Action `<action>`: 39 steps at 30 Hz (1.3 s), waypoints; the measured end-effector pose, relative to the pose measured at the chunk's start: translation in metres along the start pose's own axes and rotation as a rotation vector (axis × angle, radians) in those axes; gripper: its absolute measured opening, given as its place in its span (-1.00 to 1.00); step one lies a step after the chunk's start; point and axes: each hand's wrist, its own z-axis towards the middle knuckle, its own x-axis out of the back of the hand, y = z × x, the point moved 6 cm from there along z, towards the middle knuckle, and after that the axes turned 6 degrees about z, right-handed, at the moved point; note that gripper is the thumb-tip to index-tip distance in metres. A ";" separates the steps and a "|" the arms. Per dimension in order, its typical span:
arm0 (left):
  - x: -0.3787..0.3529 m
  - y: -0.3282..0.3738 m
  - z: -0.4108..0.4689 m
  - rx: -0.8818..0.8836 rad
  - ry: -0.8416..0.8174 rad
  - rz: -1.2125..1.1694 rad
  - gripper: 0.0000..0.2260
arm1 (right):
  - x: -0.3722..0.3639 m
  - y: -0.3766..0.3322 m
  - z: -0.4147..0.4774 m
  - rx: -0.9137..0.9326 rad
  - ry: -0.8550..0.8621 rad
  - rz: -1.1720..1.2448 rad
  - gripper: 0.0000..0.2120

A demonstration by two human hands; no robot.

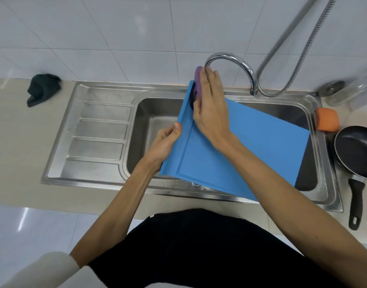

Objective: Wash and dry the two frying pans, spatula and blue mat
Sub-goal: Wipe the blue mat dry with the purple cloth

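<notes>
The blue mat [251,146] is held tilted over the sink [107,88], its far left corner raised under the tap [236,63] and its right end sloping down into the basin. It reads as a thin, flat sheet with a shallow groove running inside its edge. It looks light and holds its plane without sagging, so it is probably semi-stiff plastic or silicone. Wet and soapy, it would likely be slippery (no water or suds can be made out on it here). The long edges are the sensible places to grip, with the thumb on top and the fingers beneath.

The left hand [166,142] does just that. It grips the mat's left edge about midway along, thumb over the face and fingers wrapped under. The right hand [209,104] lies across the raised upper corner, holding a purple sponge [198,80] and pressing it against the mat's surface. Its forearm crosses over the middle of the sheet.

A frying pan [357,150] sits on the counter just right of the sink, handle pointing toward the person. An orange sponge [327,119] rests on the rim just behind it. A dark cloth [43,89] lies bunched on the counter, well off to the left.
</notes>
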 end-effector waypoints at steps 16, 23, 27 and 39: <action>0.038 0.036 0.006 -0.106 0.266 -0.037 -0.60 | -0.020 -0.055 -0.135 0.535 -0.246 0.059 -0.54; 0.045 0.033 -0.002 -0.065 0.311 -0.033 -0.55 | 0.027 0.006 -0.185 0.422 -0.252 0.048 -0.62; 0.042 0.025 -0.004 -0.069 0.269 -0.065 -0.48 | 0.066 0.053 -0.223 0.221 -0.153 -0.023 -0.60; -0.029 0.000 -0.013 0.020 0.158 -0.017 -0.60 | 0.168 0.182 -0.309 -0.264 0.047 -0.185 -0.48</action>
